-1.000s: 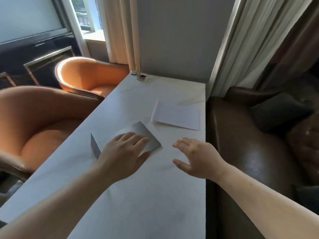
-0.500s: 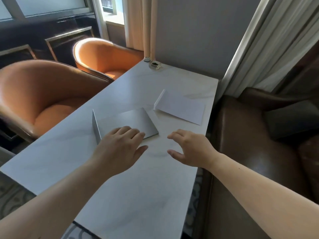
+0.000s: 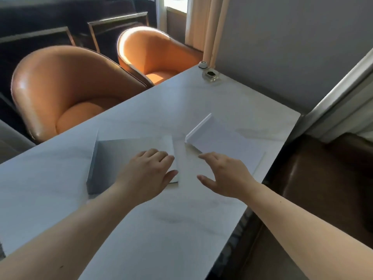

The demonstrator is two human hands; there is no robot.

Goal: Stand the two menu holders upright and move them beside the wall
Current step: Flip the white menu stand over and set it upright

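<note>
Two menu holders lie flat on the pale marble table [image 3: 153, 235]. The left menu holder [image 3: 121, 156] is grey, with its short base flap standing up at its left end. The right menu holder [image 3: 224, 142] is white, its flap raised at its far left edge. My left hand [image 3: 147, 174] rests palm down over the near right corner of the grey holder, fingers spread. My right hand [image 3: 226, 176] hovers with fingers apart at the near edge of the white holder; whether it touches is unclear. The grey wall [image 3: 282, 47] rises at the table's far end.
Two orange armchairs [image 3: 66, 91] [image 3: 155, 55] stand along the table's left side. A small glass dish [image 3: 211, 74] and a white round object [image 3: 202, 64] sit at the far corner by the wall. A dark brown sofa [image 3: 327, 178] runs along the right edge.
The view has swung left and down. Both hands stay over the holders; my right hand has moved forward to the near edge of the white holder.
</note>
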